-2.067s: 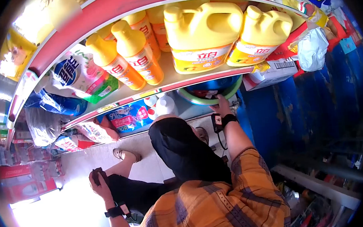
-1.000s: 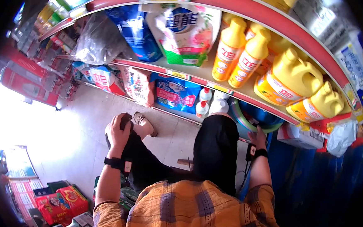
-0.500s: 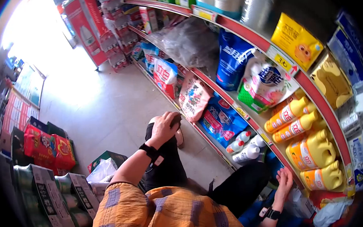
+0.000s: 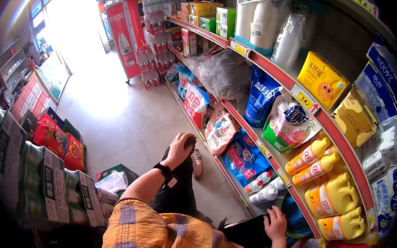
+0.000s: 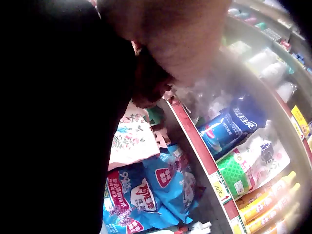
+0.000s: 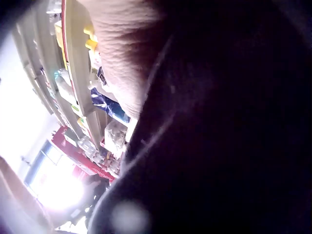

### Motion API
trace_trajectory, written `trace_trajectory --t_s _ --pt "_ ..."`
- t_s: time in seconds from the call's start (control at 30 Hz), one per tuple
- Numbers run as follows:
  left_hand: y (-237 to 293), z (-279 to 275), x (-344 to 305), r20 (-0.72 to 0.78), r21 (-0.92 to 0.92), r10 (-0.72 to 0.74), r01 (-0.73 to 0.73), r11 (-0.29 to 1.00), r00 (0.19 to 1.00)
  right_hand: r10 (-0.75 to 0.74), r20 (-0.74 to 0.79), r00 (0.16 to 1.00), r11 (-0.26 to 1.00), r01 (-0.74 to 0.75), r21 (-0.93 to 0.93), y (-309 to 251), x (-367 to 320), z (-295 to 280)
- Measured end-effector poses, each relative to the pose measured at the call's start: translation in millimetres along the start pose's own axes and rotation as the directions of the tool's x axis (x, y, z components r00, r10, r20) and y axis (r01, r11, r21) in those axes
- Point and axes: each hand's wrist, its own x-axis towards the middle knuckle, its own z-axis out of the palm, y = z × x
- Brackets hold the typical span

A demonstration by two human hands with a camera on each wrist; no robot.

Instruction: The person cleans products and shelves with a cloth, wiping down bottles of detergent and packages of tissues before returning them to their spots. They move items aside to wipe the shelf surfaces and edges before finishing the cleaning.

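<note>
My left hand [image 4: 179, 150] lies at my left knee and holds a small dark brown thing [image 5: 150, 80] under its fingers; its kind I cannot tell. My right hand [image 4: 276, 226] rests on my right knee with its fingers relaxed and nothing in them. Beside it, on the bottom shelf, is a blue basin [image 4: 295, 216], partly hidden. White bottles [image 4: 264, 193] lie near that hand. In the right wrist view, dark trouser cloth [image 6: 209, 122] fills most of the picture next to the hand's skin.
Shelves run along my right, with yellow detergent jugs [image 4: 332, 195], a blue pouch [image 4: 260, 97] and blue detergent bags [image 4: 246, 157]. Stacked drink packs [image 4: 52, 187] and red packages [image 4: 58, 141] stand on my left. An aisle floor [image 4: 111, 106] leads to a bright doorway.
The head view has swung left toward the aisle. My right hand has come away from the green-rimmed basin and onto my knee. The left hand stays at its knee with the dark thing.
</note>
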Motion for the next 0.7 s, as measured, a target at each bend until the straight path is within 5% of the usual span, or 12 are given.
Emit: trace_trajectory --t_s 0.3,0.47,0.57,0.7 --pt "22 -26 -24 -0.016 0.03 0.017 -0.016 0.999 1.0 -0.037 -0.016 0.999 0.991 0.039 0.125 5 -17 -5" --pt "3 2 -23 0.188 0.027 -0.046 0.042 0.999 0.981 -0.048 0.007 0.999 0.997 0.048 0.062 17 -35 3" --pt "1 15 -11 0.404 0.077 0.092 -0.134 0.988 0.91 0.021 0.098 0.995 0.999 -0.026 0.043 -3 -30 -21" --pt "-17 19 -1 0.49 0.099 0.015 -0.073 0.992 0.872 0.005 0.211 0.977 1.0 -0.01 0.024 -2 -21 -12"
